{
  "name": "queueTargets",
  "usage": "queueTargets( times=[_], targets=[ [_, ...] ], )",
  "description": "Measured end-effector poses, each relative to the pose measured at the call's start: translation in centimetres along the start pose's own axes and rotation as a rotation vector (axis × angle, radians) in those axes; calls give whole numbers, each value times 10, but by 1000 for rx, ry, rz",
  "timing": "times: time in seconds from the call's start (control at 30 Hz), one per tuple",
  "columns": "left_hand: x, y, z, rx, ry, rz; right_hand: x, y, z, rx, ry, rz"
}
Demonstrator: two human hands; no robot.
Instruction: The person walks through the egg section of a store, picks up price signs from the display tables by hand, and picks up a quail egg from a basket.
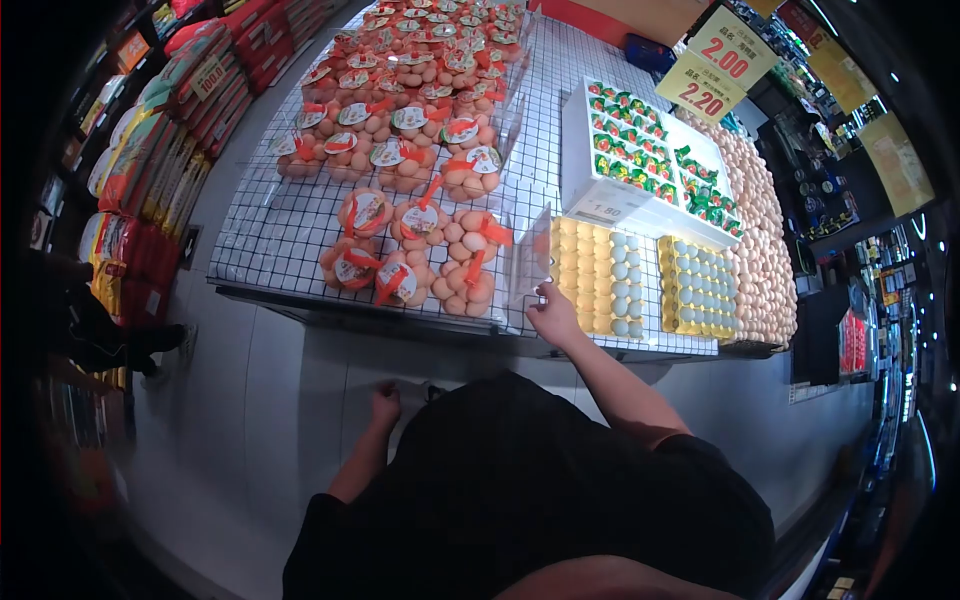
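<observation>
My right hand is at the front edge of the display table, its fingers curled at the lower end of a clear divider. Just right of it lies a yellow egg tray, partly filled with pale bluish eggs. What those fingers hold, if anything, is too small to tell. My left hand hangs low in front of the table, small and dim, its fingers not clear. Nearest above it are bagged brown eggs with red ties and round labels.
A white box of green-wrapped items stands behind the trays. A second yellow tray and many loose brown eggs are at right. Price signs hang above. Stacked bags line the left, where a person's dark-clothed legs show.
</observation>
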State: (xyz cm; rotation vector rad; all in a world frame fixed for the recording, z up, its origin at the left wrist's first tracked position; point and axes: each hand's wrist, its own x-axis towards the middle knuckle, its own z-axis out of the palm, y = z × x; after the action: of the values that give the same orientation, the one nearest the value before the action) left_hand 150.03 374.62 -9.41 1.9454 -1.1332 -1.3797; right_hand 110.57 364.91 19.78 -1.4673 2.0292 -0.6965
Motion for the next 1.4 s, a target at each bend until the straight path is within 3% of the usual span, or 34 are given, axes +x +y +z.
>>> queueTargets(
  times=[0.1,0.2,0.33,0.43,0.53,0.63,0.77,0.83,0.93,1.03,1.13,1.27,1.33,1.4],
  targets=[
    [-13,0,-16,292,37,-108,-3,27,-22,125,-27,103],
    [40,-128,-20,865,-185,169,10,37,-61,211,88,92],
    [10,-115,-38,609,-155,15,57,41,-97,468,159,63],
    [-17,-89,-38,506,-65,-75,96,25,-105,603,94,25],
    [-27,-61,-27,440,-26,-69,142,19,-87,603,34,-95],
    [-53,29,-7,174,154,-347,179,-10,-75,402,2,-81],
    [-56,67,17,-53,208,-368,241,-39,-62,223,30,-58],
    [-51,59,29,-267,296,-367,264,-56,-67,82,-25,-79],
    [-63,72,31,-196,349,-346,298,-63,-54,-19,-50,-203],
    [-85,76,33,-253,415,-389,326,-68,-40,-132,-84,-135],
    [-101,37,39,-352,496,-430,345,-66,-37,-211,-48,-140],
    [-143,50,51,-240,499,-536,349,-62,-49,-251,-69,-127],
    [-158,19,50,-159,423,-537,350,-50,-45,-226,-32,-157],
    [-153,-55,53,-7,370,-595,351,-46,-46,-204,-18,-168]
  ],
)
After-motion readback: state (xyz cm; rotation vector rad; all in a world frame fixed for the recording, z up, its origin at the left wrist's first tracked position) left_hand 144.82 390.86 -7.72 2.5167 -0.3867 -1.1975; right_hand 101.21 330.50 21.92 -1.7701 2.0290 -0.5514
